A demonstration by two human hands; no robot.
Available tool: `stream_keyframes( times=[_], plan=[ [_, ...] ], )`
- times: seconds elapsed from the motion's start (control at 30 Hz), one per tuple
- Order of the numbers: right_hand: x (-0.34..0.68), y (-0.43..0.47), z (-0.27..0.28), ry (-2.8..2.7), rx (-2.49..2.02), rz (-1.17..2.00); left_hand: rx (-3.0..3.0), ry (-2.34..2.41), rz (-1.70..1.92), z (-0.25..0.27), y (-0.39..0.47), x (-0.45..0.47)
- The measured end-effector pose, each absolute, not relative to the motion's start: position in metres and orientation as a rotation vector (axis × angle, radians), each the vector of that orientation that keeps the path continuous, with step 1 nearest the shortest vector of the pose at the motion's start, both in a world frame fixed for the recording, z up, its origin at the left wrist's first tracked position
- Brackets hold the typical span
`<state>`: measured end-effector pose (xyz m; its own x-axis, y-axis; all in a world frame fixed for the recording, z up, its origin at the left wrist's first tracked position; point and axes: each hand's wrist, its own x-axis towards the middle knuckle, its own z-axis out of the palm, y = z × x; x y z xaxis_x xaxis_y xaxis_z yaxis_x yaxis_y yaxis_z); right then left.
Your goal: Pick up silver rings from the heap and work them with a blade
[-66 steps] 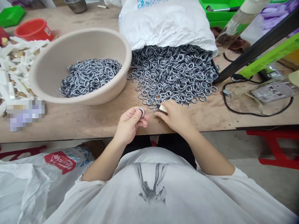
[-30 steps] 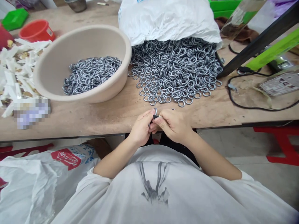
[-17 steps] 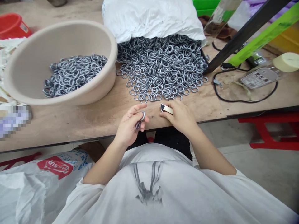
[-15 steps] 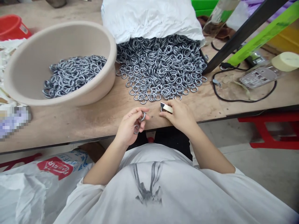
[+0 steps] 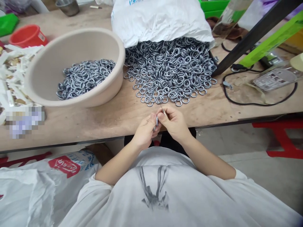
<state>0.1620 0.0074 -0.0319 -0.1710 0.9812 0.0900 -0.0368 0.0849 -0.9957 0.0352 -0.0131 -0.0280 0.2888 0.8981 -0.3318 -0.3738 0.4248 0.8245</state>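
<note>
Both hands meet at the front edge of the wooden table. My left hand [image 5: 145, 130] is closed on grey rings [image 5: 157, 120], one of them pinched upright at the fingertips; part of them is hidden. My right hand [image 5: 174, 123] is closed on a small blade [image 5: 163, 111], seen nearly edge-on, its thumb against the pinched ring. Just beyond the hands lies a heap of grey rings [image 5: 169, 69], spilling from a white sack [image 5: 161, 22]. More such rings [image 5: 86, 78] fill the bottom of a large beige basin [image 5: 39, 67] on the left.
White scraps [image 5: 14, 75] and a red tub [image 5: 27, 36] are beyond the basin's left side. A black cable [image 5: 236, 102] loops round a clear jar [image 5: 274, 77] at right. A dark slanted post [image 5: 251, 39] rises beside the heap. Red stools [image 5: 284, 138] stand below the table.
My hands were apart and have come together, the right bringing the blade to the ring in the left. The blade has turned from flat to edge-on. The view has shifted slightly left.
</note>
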Motion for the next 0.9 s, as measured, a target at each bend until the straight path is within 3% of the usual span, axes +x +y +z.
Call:
stream_keyframes(
  times=[0.1,0.27,0.5,0.73,0.9],
  plan=[
    [0.167,0.008,-0.028,-1.538,-1.002,1.069,0.716,0.901,1.005,-0.027,-0.015,0.035],
    [0.178,0.005,-0.021,-1.642,-1.047,1.020,0.735,0.896,1.102,-0.027,-0.015,0.033],
    [0.183,-0.006,-0.018,-2.033,-0.975,0.711,0.652,0.886,1.096,-0.025,-0.014,0.032],
    [0.176,0.000,-0.023,-1.978,-0.915,0.975,0.611,0.876,1.084,-0.031,-0.010,0.029],
    [0.169,0.033,-0.026,-1.991,-1.244,0.755,0.686,0.871,1.137,-0.027,-0.016,0.018]
  ],
)
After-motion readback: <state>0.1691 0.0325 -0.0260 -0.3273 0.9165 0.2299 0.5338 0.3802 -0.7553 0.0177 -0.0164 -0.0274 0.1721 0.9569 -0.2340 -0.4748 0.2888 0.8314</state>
